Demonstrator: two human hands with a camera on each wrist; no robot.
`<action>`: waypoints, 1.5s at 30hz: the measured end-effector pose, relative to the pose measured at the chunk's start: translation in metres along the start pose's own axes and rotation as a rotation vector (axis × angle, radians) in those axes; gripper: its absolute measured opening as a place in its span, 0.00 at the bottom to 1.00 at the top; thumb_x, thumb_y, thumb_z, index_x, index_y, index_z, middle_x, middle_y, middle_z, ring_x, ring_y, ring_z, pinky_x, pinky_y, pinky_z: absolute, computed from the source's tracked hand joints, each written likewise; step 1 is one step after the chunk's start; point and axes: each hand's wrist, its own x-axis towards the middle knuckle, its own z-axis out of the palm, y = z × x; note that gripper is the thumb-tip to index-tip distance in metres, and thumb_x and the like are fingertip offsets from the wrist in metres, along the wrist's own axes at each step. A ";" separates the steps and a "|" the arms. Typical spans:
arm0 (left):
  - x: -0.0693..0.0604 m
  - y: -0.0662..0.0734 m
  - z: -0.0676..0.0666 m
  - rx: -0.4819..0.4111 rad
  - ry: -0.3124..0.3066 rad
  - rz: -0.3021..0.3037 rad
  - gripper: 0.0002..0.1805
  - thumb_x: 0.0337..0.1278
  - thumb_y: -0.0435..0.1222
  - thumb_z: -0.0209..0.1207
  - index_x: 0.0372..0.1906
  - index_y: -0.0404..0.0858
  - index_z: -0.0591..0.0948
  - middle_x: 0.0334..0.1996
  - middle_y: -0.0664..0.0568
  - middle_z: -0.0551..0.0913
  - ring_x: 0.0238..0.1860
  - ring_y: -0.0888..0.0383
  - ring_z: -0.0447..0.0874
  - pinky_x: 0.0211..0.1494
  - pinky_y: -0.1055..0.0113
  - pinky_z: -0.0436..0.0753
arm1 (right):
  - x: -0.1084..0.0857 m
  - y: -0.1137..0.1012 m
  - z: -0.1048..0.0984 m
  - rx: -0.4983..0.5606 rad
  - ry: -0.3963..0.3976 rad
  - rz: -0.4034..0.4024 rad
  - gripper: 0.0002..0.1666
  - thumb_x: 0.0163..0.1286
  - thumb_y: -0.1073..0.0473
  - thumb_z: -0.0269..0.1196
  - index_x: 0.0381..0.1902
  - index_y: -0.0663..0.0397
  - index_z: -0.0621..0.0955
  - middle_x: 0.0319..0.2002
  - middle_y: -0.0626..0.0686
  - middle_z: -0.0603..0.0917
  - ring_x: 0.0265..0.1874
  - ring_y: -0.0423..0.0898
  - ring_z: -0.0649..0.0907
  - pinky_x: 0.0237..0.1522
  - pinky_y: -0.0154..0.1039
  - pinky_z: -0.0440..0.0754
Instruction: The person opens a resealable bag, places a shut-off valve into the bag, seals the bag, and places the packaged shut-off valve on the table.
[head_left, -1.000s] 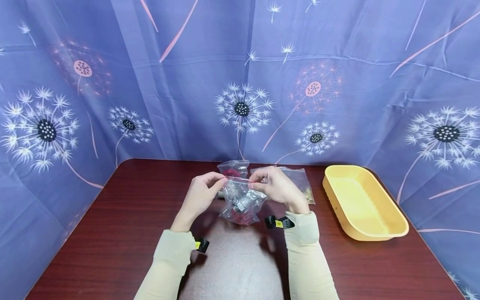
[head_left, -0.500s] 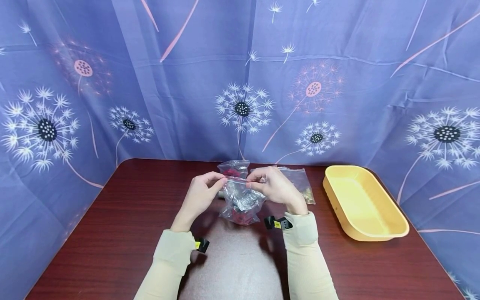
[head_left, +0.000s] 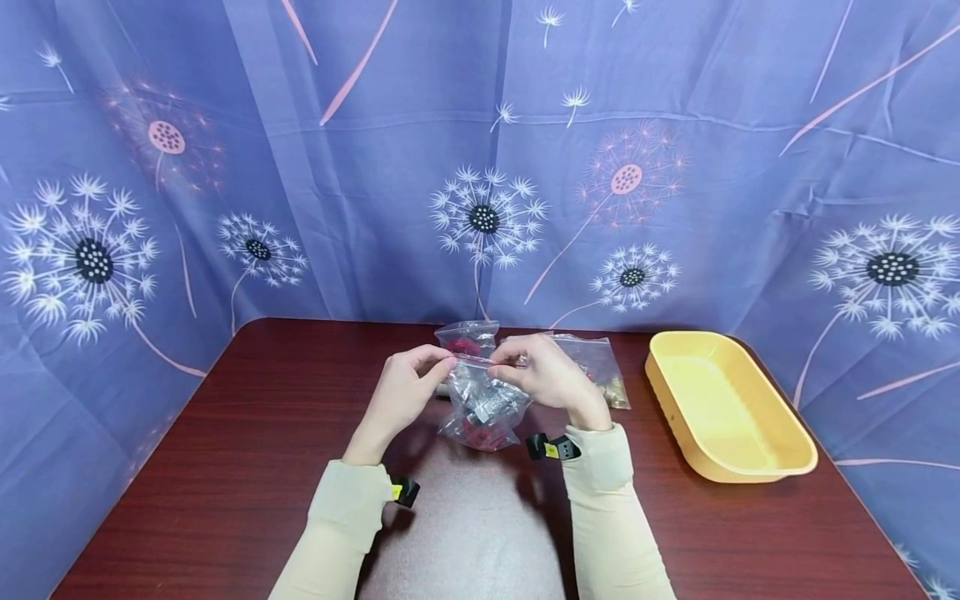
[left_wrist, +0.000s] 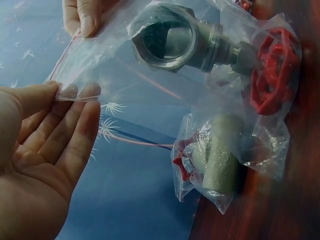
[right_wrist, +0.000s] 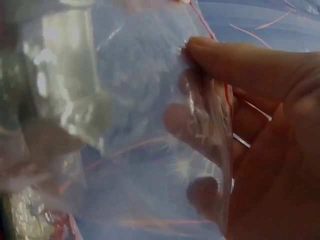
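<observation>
A clear zip bag [head_left: 471, 392] stands on the table with its red-lined top edge held up. Inside it is a metal gate valve [left_wrist: 212, 47] with a red handwheel [left_wrist: 275, 72], lowest against the table. My left hand [head_left: 397, 396] pinches one end of the zip strip between thumb and fingertips. On the strip's other side my right hand [head_left: 551, 375] pinches the edge; in the right wrist view its thumb lies in front and its fingertips show through the plastic. Whether the zip is fully pressed together, I cannot tell.
Behind stands another bag [head_left: 480, 331] with a red-handled valve. A pale green-grey cylindrical part [left_wrist: 222, 155] shows in the left wrist view. Right of it lies a bag with brass-coloured pieces [head_left: 615, 390]. A yellow tray [head_left: 727, 408] sits at the table's right side.
My right hand has slid slightly left along the bag's top edge, towards my left hand. The left hand stays at its end, and the bag remains in place.
</observation>
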 end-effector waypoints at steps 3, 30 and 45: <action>0.000 0.000 0.000 0.000 0.004 0.003 0.07 0.64 0.39 0.62 0.41 0.40 0.86 0.35 0.50 0.87 0.35 0.60 0.83 0.40 0.64 0.80 | 0.000 0.000 0.000 0.003 0.011 0.002 0.02 0.64 0.63 0.68 0.34 0.55 0.87 0.31 0.41 0.85 0.29 0.40 0.79 0.39 0.47 0.78; -0.001 0.000 -0.003 0.018 0.007 -0.026 0.07 0.64 0.39 0.63 0.41 0.41 0.86 0.34 0.56 0.86 0.36 0.60 0.83 0.42 0.60 0.80 | -0.004 0.005 -0.005 0.004 -0.016 0.148 0.06 0.61 0.56 0.71 0.25 0.44 0.84 0.23 0.40 0.81 0.22 0.40 0.75 0.29 0.38 0.74; 0.000 -0.002 -0.004 0.023 0.006 -0.018 0.07 0.64 0.39 0.62 0.41 0.41 0.86 0.34 0.55 0.86 0.35 0.60 0.82 0.41 0.62 0.79 | -0.005 0.007 -0.006 0.042 -0.033 0.156 0.10 0.62 0.57 0.71 0.24 0.48 0.81 0.18 0.44 0.78 0.15 0.38 0.73 0.22 0.37 0.72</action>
